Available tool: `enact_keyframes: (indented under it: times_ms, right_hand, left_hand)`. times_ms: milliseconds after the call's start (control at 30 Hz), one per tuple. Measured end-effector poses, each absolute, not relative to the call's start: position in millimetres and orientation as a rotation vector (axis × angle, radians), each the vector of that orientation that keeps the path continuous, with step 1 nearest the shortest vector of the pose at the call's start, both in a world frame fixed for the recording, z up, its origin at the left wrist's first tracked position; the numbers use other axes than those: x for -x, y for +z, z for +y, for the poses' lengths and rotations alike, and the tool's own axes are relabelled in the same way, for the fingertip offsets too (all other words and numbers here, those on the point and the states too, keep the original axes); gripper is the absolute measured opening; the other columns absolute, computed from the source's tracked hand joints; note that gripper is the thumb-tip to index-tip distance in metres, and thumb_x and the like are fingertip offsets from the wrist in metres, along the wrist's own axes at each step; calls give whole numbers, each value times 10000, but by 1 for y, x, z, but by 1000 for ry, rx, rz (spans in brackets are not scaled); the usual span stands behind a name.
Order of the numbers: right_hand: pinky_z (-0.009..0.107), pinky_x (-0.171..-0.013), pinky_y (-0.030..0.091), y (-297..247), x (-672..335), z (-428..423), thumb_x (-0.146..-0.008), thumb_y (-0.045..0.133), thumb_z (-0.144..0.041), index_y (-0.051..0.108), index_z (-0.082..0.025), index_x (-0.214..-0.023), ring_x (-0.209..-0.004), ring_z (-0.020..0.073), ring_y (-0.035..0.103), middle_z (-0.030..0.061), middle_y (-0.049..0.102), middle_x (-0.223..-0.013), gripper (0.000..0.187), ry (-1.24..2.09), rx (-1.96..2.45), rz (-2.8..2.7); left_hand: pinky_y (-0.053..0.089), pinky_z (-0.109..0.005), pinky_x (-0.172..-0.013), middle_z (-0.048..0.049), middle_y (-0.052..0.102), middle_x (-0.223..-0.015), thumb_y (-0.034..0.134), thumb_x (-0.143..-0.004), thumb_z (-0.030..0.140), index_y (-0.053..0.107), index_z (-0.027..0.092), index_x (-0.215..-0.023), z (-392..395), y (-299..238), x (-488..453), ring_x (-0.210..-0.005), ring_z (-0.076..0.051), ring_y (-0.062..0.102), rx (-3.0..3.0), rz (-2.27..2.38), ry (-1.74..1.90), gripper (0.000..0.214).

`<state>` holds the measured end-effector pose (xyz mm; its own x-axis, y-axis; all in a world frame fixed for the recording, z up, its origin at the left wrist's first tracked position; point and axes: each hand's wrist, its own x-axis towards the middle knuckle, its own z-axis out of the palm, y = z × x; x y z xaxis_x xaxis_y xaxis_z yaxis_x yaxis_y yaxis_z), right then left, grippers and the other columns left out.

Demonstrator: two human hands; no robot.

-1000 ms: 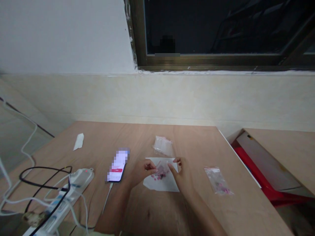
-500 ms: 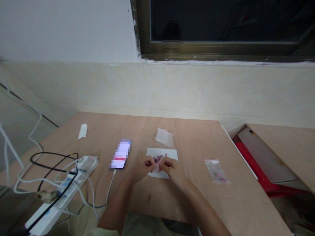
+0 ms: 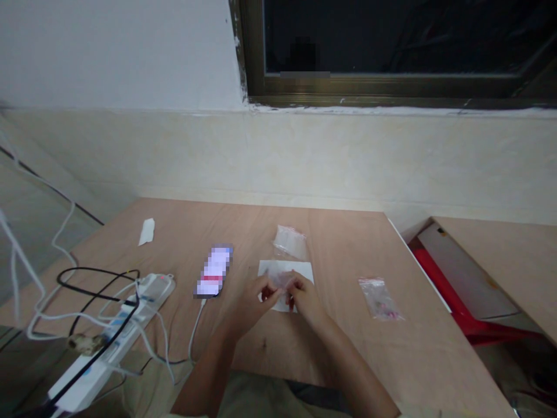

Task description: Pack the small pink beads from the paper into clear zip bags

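Note:
Between my two hands is a small clear plastic bag, held above a white sheet of paper. My left hand pinches the bag from the left, thumb and fingers together. From the right, my right hand grips it in the same way. Whatever lies on the paper behind the bag and fingers is too veiled to make out. Just beyond the paper lies a stack of clear zip bags. To the right rests another zip bag with small pink pieces inside.
A phone on a white charging cable lies left of my hands. Further left, a power strip carries tangled cords. A scrap of white paper is at the back left. A red stool stands beyond the table's right edge.
The clear bag now stands up between my fingers, covering the small dark pink pieces that showed on the paper before. Both hands remain close together over the paper.

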<state>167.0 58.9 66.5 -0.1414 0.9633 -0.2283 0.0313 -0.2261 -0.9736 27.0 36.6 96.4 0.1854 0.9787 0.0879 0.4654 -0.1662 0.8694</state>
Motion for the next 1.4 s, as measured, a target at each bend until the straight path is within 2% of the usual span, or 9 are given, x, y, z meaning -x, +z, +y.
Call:
enact_keyframes:
  times_ms: [100, 133, 233, 300, 400, 533, 733, 1000, 1400]
  right_hand:
    - [188, -294, 288, 59, -176, 68, -577, 444, -243, 499, -171, -601, -307, 61, 354, -66, 434, -426, 94, 1595, 1217, -1145]
    - [186, -296, 290, 57, -178, 71, -555, 456, -230, 487, -170, -562, -309, 57, 357, -63, 437, -428, 68, 1659, 1150, -1148]
    - [176, -302, 288, 49, -179, 77, -520, 489, -202, 459, -168, -523, -321, 50, 361, -64, 424, -432, 45, 1808, 1006, -1158]
    - [166, -285, 261, 41, -177, 79, -534, 510, -213, 462, -173, -596, -307, 43, 337, -78, 413, -441, 88, 1790, 1053, -1131]
    - [162, -262, 231, 28, -176, 76, -609, 520, -322, 421, -202, -718, -287, 51, 313, -99, 387, -436, 191, 1622, 1229, -1065]
    - [180, -327, 284, 17, -176, 65, -701, 458, -451, 439, -206, -712, -379, 74, 379, -54, 448, -511, 247, 1476, 1313, -1167]
    - [242, -521, 333, 6, -174, 60, -604, 576, -398, 541, -176, -566, -544, 125, 421, -4, 491, -562, 228, 1196, 1450, -1373]
    - [240, -541, 321, 6, -177, 63, -619, 524, -365, 557, -171, -588, -545, 137, 436, -9, 511, -538, 200, 1292, 1464, -1362]
    - [225, -513, 284, 6, -179, 64, -592, 529, -381, 527, -173, -543, -510, 108, 377, -39, 442, -490, 214, 1375, 1499, -1272]
  left_hand:
    - [423, -245, -601, -24, 567, -810, 443, -757, 343, 524, 179, -905, 44, 82, -13, -703, -136, 525, -1511, 1470, 995, 235]
    - [433, -255, -621, -33, 573, -844, 443, -755, 353, 517, 181, -933, 47, 77, -10, -724, -143, 533, -1457, 1445, 1001, 259]
    - [448, -259, -592, -12, 577, -705, 444, -751, 380, 549, 173, -804, 54, 61, -5, -646, -138, 545, -1337, 1285, 889, 238]
    - [443, -246, -532, 20, 536, -578, 464, -737, 392, 541, 163, -718, 57, 53, -5, -543, -118, 527, -1266, 1225, 830, 242]
    - [426, -225, -484, 48, 499, -504, 537, -680, 394, 518, 150, -657, 60, 42, -1, -462, -93, 501, -1186, 1278, 858, 246]
    - [414, -213, -447, 46, 511, -507, 597, -613, 395, 501, 143, -622, 61, 29, 8, -443, -88, 501, -1098, 1381, 903, 270]
    - [442, -231, -444, 55, 507, -510, 622, -587, 410, 495, 146, -635, 54, 15, 13, -440, -98, 518, -1019, 1382, 941, 297]
    - [480, -254, -539, 40, 535, -628, 631, -556, 445, 538, 138, -663, 50, 22, 14, -557, -111, 545, -880, 1402, 1002, 338]
    - [375, -200, -376, 75, 487, -391, 634, -542, 437, 500, 156, -591, 61, 36, 12, -347, -80, 460, -1010, 1457, 971, 316]
